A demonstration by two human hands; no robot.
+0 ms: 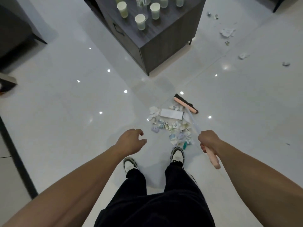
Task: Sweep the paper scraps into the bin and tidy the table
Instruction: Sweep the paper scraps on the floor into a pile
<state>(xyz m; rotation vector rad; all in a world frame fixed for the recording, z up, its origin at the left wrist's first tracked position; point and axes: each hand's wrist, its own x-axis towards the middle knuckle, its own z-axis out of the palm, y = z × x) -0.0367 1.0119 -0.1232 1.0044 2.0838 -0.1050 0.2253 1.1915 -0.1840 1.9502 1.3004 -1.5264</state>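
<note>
Glossy white tiled floor (65,104), ceiling lights mirrored in it. A pile of crumpled paper scraps (173,126) is heaped just ahead of two sneakers (177,154); a flat white card (171,114) is laid among the scraps. A broom head (186,103) is set at the pile's far edge. More loose scraps (227,32) are scattered well apart, right of a dark table (165,45). Pale cups (140,22) are stood upright on its top.

No writing can be read anywhere — the flat white card (171,114) among the paper scraps (177,128), just beside the broom head (186,103), looks blank (or too blurred to tell); the cups (140,22) on the desk (164,38) carry no legible marks.
</note>
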